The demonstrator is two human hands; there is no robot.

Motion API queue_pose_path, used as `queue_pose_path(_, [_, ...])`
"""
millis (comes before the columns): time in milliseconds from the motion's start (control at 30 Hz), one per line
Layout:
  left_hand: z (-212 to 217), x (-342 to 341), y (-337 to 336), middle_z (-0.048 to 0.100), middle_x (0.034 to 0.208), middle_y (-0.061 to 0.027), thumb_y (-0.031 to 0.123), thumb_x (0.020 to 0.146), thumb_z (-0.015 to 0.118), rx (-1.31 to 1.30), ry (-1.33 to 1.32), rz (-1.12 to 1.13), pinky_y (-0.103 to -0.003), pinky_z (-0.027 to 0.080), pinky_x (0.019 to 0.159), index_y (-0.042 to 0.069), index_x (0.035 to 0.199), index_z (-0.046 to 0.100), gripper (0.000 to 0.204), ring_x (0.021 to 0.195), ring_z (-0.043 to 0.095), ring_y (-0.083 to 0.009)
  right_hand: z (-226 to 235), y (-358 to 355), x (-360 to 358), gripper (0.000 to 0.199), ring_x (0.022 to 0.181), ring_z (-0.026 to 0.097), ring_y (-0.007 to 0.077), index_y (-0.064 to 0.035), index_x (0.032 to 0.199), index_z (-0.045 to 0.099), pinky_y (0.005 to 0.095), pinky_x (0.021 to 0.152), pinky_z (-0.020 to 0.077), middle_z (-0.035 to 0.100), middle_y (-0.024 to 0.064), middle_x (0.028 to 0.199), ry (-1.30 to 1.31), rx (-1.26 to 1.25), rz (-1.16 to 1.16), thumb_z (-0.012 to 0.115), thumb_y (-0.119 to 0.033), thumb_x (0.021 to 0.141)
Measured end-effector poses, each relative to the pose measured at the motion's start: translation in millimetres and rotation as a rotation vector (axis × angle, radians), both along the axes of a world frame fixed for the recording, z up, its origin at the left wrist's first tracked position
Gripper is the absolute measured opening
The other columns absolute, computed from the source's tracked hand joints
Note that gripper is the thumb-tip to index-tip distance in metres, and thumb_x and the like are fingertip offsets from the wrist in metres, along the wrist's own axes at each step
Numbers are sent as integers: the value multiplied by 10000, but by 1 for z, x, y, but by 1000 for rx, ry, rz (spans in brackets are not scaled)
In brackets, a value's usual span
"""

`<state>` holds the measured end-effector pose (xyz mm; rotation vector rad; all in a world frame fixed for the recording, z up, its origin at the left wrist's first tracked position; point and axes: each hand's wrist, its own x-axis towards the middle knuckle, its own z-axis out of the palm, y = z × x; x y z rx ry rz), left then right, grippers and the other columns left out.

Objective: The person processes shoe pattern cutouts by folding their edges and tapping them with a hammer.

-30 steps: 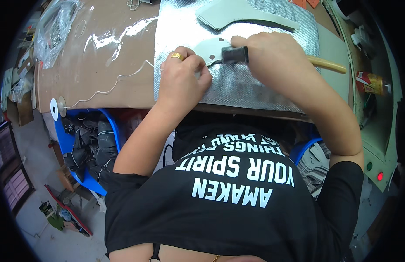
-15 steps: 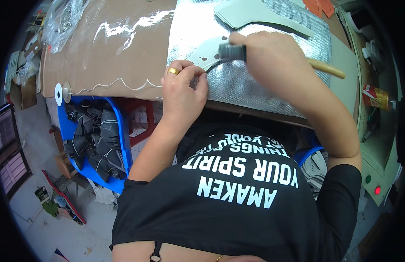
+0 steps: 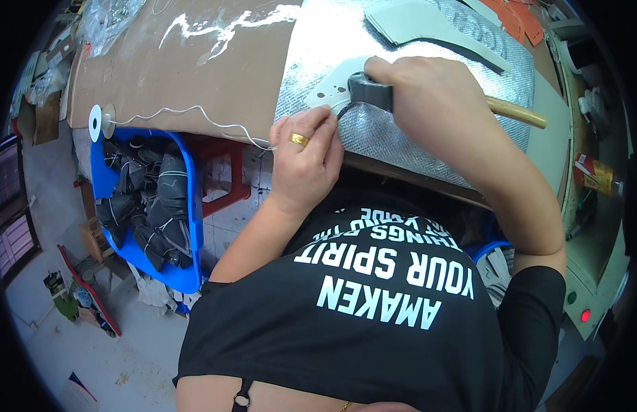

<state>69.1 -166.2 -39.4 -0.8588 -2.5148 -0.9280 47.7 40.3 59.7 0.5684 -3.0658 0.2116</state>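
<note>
Since the earlier frames both hands have been carried toward 3 o'clock across the view, and the blue bin has come further into sight at 9 o'clock.

Most of the upper view is taken up by the counter [image 3: 195,75], covered in brown board at 11 o'clock and in a silvery textured mat [image 3: 428,147] from 12 to 2 o'clock. Below its edge, at 9 o'clock, the blue bin [image 3: 184,206] is seen filled with dark folded pieces. A grey cut panel [image 3: 428,27] is laid on the mat at 1 o'clock.

The right hand [image 3: 435,103] is wrapped around a tool with a dark grey head [image 3: 370,89] and a wooden handle [image 3: 517,113] that sticks out toward 3 o'clock — the grip is pressed together around it. The tool head is set against a small pale piece with punched holes [image 3: 332,86], which lies on the mat just above the counter's near edge.

The left hand [image 3: 304,161], with a gold ring [image 3: 298,139], is held just below that piece — its fingertips [image 3: 325,120] are pinched together at the lower edge of the piece. A thin white cord [image 3: 195,113] is trailed along the counter's edge from a small white disc [image 3: 96,122] toward the left hand.
</note>
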Motion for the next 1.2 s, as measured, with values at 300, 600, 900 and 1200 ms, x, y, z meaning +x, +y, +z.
queue_pose_path(300, [-21, 12, -16, 584, 1330, -152, 46, 738, 758, 72, 19, -76, -446, 407, 1020, 75, 1304, 391, 675, 1156, 616, -308, 4, -10, 0, 153, 766, 734, 278, -53, 973, 688, 365, 660, 580, 720, 147, 804, -15, -12, 15, 646, -89, 830])
queue_pose_path(600, [-15, 7, -14, 460, 1336, -245, 15, 673, 788, 180, 14, -97, -478, 440, 1048, 36, 1319, 349, 782, 1301, 452, -419, 1, -27, 11, 148, 808, 734, 292, -48, 961, 679, 372, 686, 588, 723, 159, 852, -183, -38, 62, 665, -109, 827])
queue_pose_path(900, [-8, 5, -23, 430, 1385, -274, 6, 723, 771, 64, -62, -161, -426, 510, 973, 2, 1321, 441, 682, 1201, 554, -411, -27, -4, 33, 205, 848, 669, 275, -39, 1041, 625, 371, 694, 536, 637, 130, 871, 86, -3, 66, 627, -94, 844])
queue_pose_path(1200, [24, -7, -33, 555, 1264, -219, -38, 811, 688, 97, -243, -85, -402, 549, 850, -15, 1116, 595, 319, 1027, 650, -351, 2, -22, 27, 331, 803, 667, 287, -50, 1011, 601, 386, 684, 542, 640, 133, 890, -293, 15, -149, 591, -377, 964])
